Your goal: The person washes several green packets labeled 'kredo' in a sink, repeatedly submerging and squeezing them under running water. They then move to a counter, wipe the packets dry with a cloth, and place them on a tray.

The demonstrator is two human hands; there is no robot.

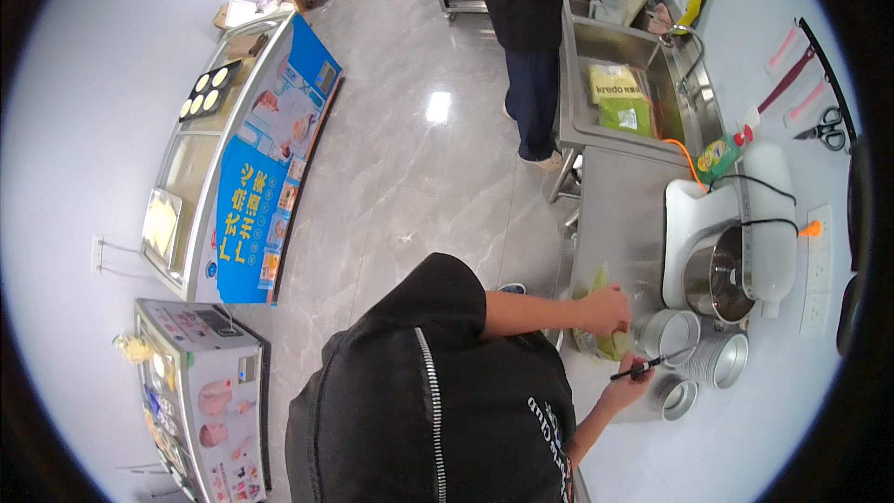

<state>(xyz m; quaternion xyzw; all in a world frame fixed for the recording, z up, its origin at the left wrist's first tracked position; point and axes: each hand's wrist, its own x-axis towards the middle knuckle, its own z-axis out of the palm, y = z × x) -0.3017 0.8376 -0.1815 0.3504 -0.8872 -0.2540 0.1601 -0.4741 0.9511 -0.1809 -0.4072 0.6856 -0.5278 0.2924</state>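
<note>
My left hand [606, 311], its fingers curled, is over a green and clear plastic bag [613, 346] at the near edge of the steel counter. Whether the fingers pinch the bag is too small to tell. Below it in the picture, my right hand [632, 376] grips a slim dark-handled tool [648, 366], whose thin end points toward the wall. Just beyond the hands stand a round metal pan [670, 335], a stack of round metal pans [723, 361] and a smaller metal ring or pan [677, 398].
A white stand mixer [768, 223] with a steel bowl [705, 279] stands against the wall, near a green bottle [719, 157]. Packages lie in the steel sink [583, 112], where another person [524, 14] stands. Two chest freezers [255, 223] [237, 391] are across the floor.
</note>
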